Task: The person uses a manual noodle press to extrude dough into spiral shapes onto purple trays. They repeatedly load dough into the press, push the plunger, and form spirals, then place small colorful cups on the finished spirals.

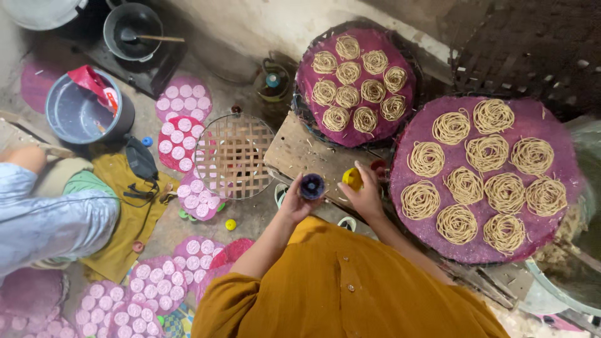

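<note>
My left hand (293,203) holds a dark round press cylinder (312,186), its open end facing up. My right hand (366,195) grips a small yellow piece (352,178), just right of the cylinder. Both hands hover over a worn wooden board (300,153). To the right lies a round purple mat (551,134) covered with several coils of pale noodle strands. A second purple mat (308,84) with several more coils sits behind it, farther from me.
A round woven bamboo tray (233,156) lies left of the board. Pink mats with white discs (183,99) are scattered on the floor. A grey bucket (84,109) and a dark pot with a ladle (133,31) stand at back left. Another person's leg in pale blue cloth (50,222) rests at the left.
</note>
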